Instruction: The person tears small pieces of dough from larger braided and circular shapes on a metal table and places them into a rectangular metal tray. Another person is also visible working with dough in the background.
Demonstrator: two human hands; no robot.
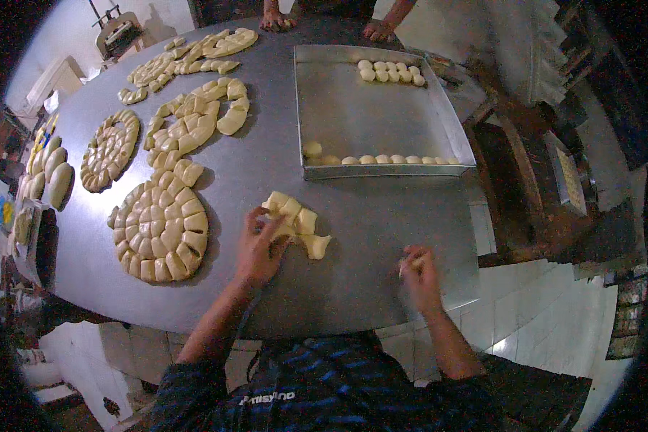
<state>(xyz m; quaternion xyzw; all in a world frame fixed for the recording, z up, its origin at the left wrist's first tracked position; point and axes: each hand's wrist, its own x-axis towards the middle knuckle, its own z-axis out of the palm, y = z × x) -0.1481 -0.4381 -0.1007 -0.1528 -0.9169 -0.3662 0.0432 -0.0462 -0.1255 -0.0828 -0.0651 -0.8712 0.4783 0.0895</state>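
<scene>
My left hand (pixel 260 245) grips the near left side of a small joined cluster of cut dough pieces (pixel 305 221) on the metal table. Its thumb and fingers are bent onto the dough and cover part of it. To the right, my right hand (pixel 422 274) is over the table with its fingers curled. It is blurred, and a pale spot shows by its fingertips; whether that is dough is unclear. Left of my left hand lies a large round slab of dough (pixel 159 229), scored into many pieces. Beyond both hands stands a shallow metal tray (pixel 389 171).
Dough balls (pixel 391 72) sit in rows at the tray's far right, and another row (pixel 398 159) lines its near wall. More cut dough slabs (pixel 110 151) and uncut dough lumps (pixel 60 183) lie leftward on the table (pixel 281 302). Another person's hands (pixel 379 31) rest at the far edge.
</scene>
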